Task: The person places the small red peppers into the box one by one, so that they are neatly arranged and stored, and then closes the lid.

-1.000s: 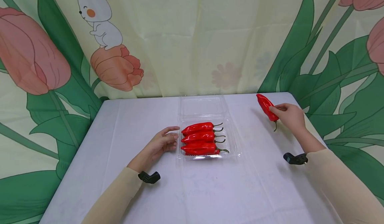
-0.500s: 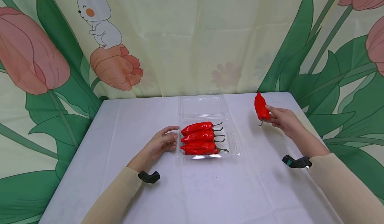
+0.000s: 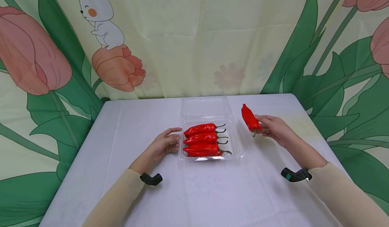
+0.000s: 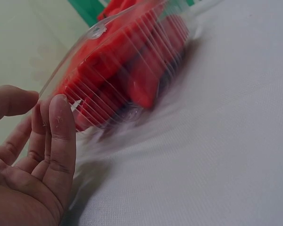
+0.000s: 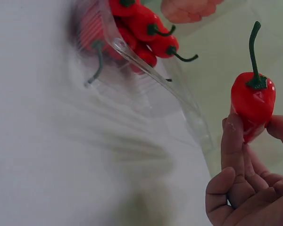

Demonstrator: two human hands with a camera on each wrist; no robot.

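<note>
Between the thumb and fingers of my right hand [image 3: 275, 129] is a red pepper [image 3: 250, 119], held above the table to the right of a clear plastic box [image 3: 238, 146]. In the right wrist view its green stem points up, away from the fingertips. Several red peppers [image 3: 201, 139] lie side by side in the box, stems to the right. My left hand [image 3: 162, 146] is at the box's left edge, its fingers loosely bent. The left wrist view shows the fingertips [image 4: 61, 106] right at the box's rim and ribbed wall.
Hinged back from the box, the clear lid [image 3: 206, 107] lies toward the far edge of the table. A white cloth [image 3: 212, 193] covers the table. Behind it hangs a curtain [image 3: 194, 51] printed with tulips and a rabbit.
My right hand has carried the pepper left and nearer to the box, turning it so that its stem end points down in the head view. My left hand stays at the box.
</note>
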